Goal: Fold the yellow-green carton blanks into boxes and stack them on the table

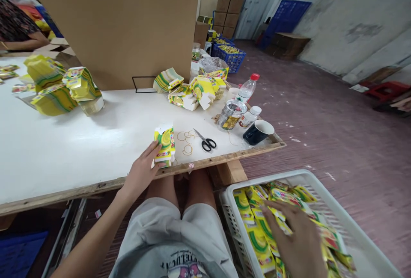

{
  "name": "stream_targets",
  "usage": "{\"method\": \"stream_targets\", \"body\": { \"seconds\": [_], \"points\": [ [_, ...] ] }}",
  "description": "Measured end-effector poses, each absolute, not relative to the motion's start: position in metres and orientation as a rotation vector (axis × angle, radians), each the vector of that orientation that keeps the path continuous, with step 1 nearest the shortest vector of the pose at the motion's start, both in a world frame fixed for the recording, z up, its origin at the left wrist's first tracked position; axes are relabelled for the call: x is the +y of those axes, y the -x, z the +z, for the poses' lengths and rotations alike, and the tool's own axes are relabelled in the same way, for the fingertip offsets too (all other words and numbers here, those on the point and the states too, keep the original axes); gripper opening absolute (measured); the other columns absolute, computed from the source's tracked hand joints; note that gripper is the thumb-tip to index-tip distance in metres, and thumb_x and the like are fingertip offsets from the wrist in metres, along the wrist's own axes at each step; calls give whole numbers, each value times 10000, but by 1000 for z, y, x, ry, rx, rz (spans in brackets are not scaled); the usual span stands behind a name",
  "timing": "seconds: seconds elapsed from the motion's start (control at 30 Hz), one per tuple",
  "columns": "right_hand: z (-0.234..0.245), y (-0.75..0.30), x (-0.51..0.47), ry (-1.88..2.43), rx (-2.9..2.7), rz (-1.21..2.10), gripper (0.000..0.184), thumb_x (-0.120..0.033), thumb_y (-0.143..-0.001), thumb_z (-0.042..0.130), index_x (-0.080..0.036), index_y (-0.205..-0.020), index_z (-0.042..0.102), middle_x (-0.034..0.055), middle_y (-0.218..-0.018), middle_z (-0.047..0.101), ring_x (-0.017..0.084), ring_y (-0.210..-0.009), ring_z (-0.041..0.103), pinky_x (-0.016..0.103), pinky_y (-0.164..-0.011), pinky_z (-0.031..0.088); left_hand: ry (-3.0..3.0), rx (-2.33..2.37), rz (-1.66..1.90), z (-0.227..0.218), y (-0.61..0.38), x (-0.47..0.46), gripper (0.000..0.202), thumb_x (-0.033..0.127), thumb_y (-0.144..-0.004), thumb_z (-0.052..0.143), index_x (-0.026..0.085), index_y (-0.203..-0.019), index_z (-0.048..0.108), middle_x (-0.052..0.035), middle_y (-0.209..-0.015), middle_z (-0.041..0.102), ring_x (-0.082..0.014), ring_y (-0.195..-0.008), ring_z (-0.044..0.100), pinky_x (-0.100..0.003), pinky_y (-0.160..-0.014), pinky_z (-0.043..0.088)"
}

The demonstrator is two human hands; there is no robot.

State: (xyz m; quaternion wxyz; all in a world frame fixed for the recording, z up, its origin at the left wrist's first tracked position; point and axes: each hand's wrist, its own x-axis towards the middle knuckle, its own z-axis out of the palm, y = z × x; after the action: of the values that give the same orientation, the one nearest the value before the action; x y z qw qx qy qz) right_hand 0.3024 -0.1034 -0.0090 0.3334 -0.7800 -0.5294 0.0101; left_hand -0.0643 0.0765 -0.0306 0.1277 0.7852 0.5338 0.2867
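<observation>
Nearest, right of the yellow box (165, 143), the blurred right hand (297, 235) is over packets (257, 233) in a white basket (266, 180); its grip I cannot tell. The left hand (144, 167) holds the yellow box on the worktop (118, 141). Scissors (203, 139) lie right of the box; a cardboard sheet (128, 25) stands beyond it.

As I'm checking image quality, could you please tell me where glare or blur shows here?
Head view throughout: bright glare on the glossy white tabletop, left of the small yellow cardboard carton; bare right hand motion-blurred over the white plastic basket, bare left hand sharper.
</observation>
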Motion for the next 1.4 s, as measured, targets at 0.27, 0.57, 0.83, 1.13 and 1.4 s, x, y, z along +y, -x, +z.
{"method": "stream_targets", "body": {
  "seconds": [0.27,0.57,0.83,1.13,1.4],
  "points": [
    [-9,-181,-49,1559,-1025,1020,502,-658,-831,628,-191,-933,782,110,-849,782,247,-738,682,351,-695,542,-2443,1286,1203,-22,71,38,365,109,-975,463,193,-1211,728,-101,-1210,767,-241,-1144,718,-400,-1005,589],
    [-16,-168,-50,1350,-740,1265,412,-568,-747,785,-183,-868,705,48,-744,729,208,-673,653,304,-608,527,-1663,653,1045,-34,19,-32,648,266,-917,665,267,-1519,426,-119,-1593,430,-316,-1465,400,-465,-1155,425],
    [-23,-155,-53,1508,-979,1137,453,-497,-747,791,-163,-1032,679,91,-921,729,257,-810,651,376,-733,537,-843,738,799,-31,7,-34,489,525,-807,743,127,-1092,745,-94,-876,769,-218,-763,686,-274,-684,520],
    [-25,-161,-57,1614,-1479,650,392,-224,-882,651,-255,-1270,598,74,-1165,656,205,-801,595,350,-760,501,-1011,882,793,-28,5,-34,383,504,-850,704,143,-966,758,-37,-766,693,-161,-697,572,-234,-641,437],
    [-6,-156,-60,1439,-1540,672,107,-215,-914,600,-223,-848,685,23,-871,581,149,-676,545,239,-576,449,-649,659,538,-21,17,-27,464,577,-776,752,125,-873,791,-51,-674,716,-160,-653,647,-232,-643,468]
  ]
}}
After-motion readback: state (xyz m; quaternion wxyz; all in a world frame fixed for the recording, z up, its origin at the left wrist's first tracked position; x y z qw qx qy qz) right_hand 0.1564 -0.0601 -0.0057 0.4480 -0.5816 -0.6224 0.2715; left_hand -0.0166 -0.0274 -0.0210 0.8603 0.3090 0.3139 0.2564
